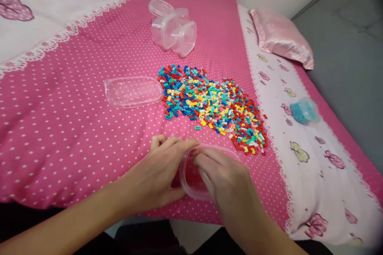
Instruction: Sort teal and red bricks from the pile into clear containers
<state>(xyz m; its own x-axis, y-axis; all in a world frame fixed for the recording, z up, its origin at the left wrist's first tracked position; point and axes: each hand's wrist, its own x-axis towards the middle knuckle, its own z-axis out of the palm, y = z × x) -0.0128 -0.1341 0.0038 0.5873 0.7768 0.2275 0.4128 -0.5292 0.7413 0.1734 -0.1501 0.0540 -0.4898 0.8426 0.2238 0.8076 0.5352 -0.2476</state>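
Note:
A clear plastic container (186,191) stands near the front edge of the bed. My left hand (163,167) grips its left rim, thumb low and fingers along the far side. Over the opening, my right hand (224,171) reaches in with its fingers bent together; whatever they hold is hidden. Something red shows low inside the container, partly covered by that hand. Just beyond both hands spreads a pile of small toy building bricks (209,101) in red, blue, yellow, green and white.
A clear lid (133,92) lies left of the pile. Farther back, several clear containers (173,30) are grouped together. On the right stand a container of blue pieces (304,110) and, farther off, a pink pillow (281,38). The pink dotted bedsheet (74,127) has lace-edged white bands.

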